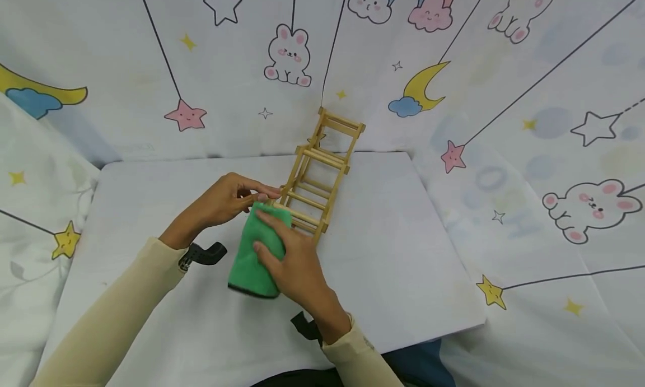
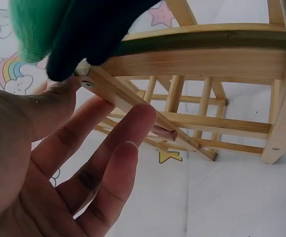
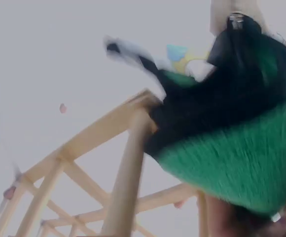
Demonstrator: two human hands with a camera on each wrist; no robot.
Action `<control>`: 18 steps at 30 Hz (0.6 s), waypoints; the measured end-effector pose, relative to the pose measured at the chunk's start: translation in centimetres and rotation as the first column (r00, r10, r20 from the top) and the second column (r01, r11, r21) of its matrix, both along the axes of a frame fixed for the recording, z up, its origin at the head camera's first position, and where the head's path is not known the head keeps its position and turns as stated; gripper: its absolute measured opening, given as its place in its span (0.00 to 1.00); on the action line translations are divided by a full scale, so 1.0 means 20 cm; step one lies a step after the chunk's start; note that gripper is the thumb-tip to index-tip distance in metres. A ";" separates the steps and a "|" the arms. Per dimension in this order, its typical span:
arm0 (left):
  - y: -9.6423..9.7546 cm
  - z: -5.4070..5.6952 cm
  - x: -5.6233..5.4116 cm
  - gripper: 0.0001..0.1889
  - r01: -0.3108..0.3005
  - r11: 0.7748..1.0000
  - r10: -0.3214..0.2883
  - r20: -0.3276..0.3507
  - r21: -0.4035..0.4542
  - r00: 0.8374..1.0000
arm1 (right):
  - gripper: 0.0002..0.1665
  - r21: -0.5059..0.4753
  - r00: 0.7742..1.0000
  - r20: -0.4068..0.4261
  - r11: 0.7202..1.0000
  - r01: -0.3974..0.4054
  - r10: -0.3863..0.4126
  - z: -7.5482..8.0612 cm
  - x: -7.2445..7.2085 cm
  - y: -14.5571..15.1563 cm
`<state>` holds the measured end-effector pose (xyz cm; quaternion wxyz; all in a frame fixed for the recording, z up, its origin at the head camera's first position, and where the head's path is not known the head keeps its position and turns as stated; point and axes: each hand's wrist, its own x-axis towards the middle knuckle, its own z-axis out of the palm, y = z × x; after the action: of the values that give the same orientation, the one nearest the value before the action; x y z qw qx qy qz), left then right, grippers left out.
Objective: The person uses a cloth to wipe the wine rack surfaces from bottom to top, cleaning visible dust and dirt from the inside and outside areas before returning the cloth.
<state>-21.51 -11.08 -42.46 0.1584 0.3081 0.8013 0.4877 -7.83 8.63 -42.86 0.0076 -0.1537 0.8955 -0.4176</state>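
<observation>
Fingers of our left hand (image 1: 221, 202) are nearly closed, pinching a bar end of the wooden rack (image 1: 322, 195); the outer fingers bend loosely. Just right of these fingertips, we find the green cloth (image 1: 252, 261), its dark-edged end hanging toward us. Our right hand (image 1: 297, 269) holds this cloth against the rack, thumb and forefinger parted on its upper face; the remaining fingers are mostly hidden. Beyond both sets of fingers, the rack extends away over the white tabletop (image 1: 403, 264).
</observation>
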 end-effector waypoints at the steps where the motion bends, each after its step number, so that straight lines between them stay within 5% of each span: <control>1: 0.00 0.00 0.00 0.13 0.002 1.000 -0.002 0.004 -0.001 1.000 | 0.32 -0.016 1.000 -0.010 1.000 0.025 -0.026 0.00 -0.01 0.00; 6: 0.00 0.02 0.00 0.13 0.018 1.000 -0.018 -0.007 -0.018 1.000 | 0.30 0.124 0.998 0.025 0.991 -0.057 0.054 0.01 -0.01 -0.01; 11: 0.00 0.02 -0.01 0.13 0.019 0.999 -0.020 -0.028 -0.027 0.999 | 0.31 0.029 0.999 -0.029 0.999 0.036 -0.035 0.00 -0.02 -0.04; 15: 0.00 0.02 -0.01 0.13 0.029 0.999 -0.030 -0.034 -0.024 0.999 | 0.30 0.139 0.997 0.057 0.989 -0.050 0.042 0.01 0.00 -0.02; 18: 0.00 0.03 -0.01 0.13 0.022 0.999 -0.025 -0.054 -0.044 0.998 | 0.30 0.126 0.998 0.057 0.991 -0.041 0.034 0.00 0.02 -0.02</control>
<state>-21.80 -11.02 -41.94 0.1490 0.3271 0.8120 0.4599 -7.36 8.18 -42.93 0.0497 -0.1583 0.9167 -0.3634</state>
